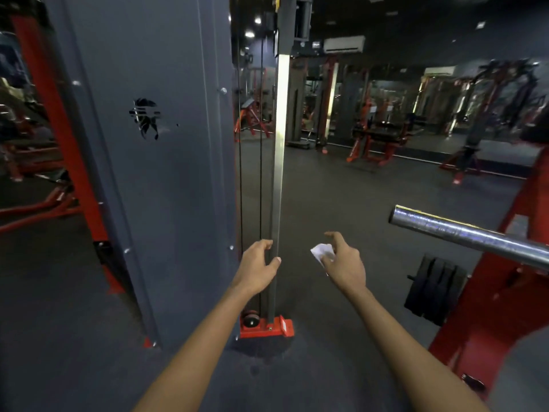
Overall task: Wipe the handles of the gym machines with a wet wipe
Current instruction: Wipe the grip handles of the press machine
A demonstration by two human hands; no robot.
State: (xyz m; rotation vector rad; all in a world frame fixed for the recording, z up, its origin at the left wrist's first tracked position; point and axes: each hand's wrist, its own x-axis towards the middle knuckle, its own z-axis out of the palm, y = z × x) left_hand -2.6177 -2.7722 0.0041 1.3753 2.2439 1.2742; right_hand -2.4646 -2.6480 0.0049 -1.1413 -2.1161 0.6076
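The room is dim, lit by small ceiling lights point(252, 26) at twelve o'clock that bloom into soft white spots. The upright steel rail point(280, 138) at centre carries a bright streak of glare, and the chrome bar point(463, 231) at three o'clock shows smeared highlights. The far machines point(371, 129) at two o'clock are blurred. Straight edges bow outward toward the frame's borders, strongest at nine o'clock. Shadows on the floor point(341, 197) are faint.

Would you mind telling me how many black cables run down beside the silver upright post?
2: the left cable hangs beside the grey panel, the right cable nearer the silver post. Others may be hidden behind the panel.
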